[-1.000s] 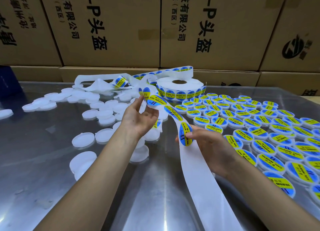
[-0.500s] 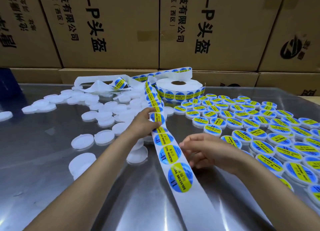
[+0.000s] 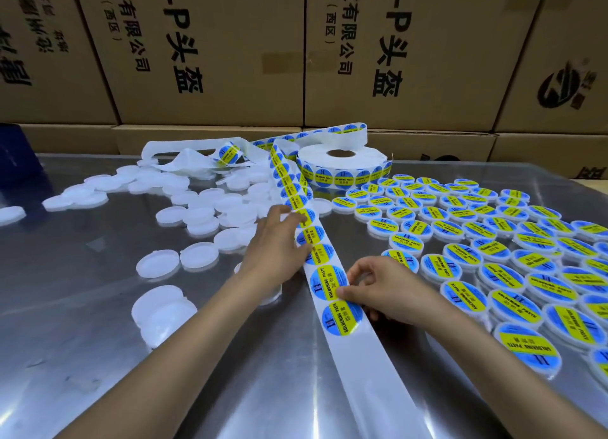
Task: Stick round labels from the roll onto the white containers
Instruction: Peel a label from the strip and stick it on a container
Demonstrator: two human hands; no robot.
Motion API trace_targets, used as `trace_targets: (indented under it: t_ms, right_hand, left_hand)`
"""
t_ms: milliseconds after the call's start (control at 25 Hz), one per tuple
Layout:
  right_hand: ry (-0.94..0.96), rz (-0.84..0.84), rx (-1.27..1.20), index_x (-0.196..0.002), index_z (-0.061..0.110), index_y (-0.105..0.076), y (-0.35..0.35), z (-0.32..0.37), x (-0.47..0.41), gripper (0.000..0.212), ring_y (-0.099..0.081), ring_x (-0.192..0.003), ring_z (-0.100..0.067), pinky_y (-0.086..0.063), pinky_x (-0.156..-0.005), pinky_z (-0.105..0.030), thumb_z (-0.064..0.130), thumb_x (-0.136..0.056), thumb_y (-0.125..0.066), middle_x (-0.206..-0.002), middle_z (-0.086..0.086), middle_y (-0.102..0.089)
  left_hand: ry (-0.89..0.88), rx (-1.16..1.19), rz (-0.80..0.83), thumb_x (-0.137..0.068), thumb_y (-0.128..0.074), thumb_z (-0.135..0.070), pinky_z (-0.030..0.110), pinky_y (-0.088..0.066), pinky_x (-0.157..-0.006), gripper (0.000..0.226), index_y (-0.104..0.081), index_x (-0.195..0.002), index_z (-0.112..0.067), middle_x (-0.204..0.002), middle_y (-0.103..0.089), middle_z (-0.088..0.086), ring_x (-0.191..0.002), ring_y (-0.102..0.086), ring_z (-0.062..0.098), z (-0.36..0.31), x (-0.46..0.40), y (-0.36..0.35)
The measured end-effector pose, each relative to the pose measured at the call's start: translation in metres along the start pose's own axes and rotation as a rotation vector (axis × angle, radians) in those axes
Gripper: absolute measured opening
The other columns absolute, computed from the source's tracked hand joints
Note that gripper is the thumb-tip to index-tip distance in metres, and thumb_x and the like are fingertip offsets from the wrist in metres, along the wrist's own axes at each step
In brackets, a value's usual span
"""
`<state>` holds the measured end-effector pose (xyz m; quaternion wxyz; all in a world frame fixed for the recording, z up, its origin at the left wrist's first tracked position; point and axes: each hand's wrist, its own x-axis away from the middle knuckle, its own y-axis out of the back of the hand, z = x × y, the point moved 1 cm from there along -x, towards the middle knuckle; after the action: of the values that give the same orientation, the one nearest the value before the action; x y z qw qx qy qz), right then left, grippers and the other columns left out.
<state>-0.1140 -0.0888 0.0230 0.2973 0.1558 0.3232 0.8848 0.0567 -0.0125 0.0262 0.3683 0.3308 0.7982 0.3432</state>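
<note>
Right now, both hands work on a strip of backing paper [image 3: 332, 293] that runs from the label roll [image 3: 342, 165] at the far side of the steel table [image 3: 98, 307] down toward the camera. The left hand [image 3: 273, 251] lies on the strip's left edge with fingers nearly straight, pressing it flat against the table. The right hand [image 3: 378, 290] has its fingers curled, thumb and forefinger pinching the right edge of a round blue-and-yellow label [image 3: 329, 282] on the strip. 1 more label [image 3: 342, 318] sits just below it, and below that the backing is bare. Unlabelled white containers [image 3: 197, 214] lie scattered to the left of the strip. Labelled containers [image 3: 493, 241] sit in close rows to the right. Cardboard boxes [image 3: 197, 50] with black print stand stacked behind the table.
</note>
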Motion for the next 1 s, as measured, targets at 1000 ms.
trace_targets:
  t_ms: [1000]
  right_hand:
    - [0.322,-0.17,0.232,-0.115,0.036,-0.061,-0.011,-0.013,-0.012,0.042,-0.048,-0.1,-0.012,-0.043,-0.09,-0.031,0.045,-0.075,-0.073,-0.103,0.017,-0.061]
  left_hand:
    - [-0.158,-0.038,0.419,-0.073,-0.058,-0.071,0.036,-0.006,-0.116,0.067,-0.039,-0.128,-0.038,-0.129,-0.049,-0.02,-0.123,-0.04,-0.001,0.0,0.051,0.001]
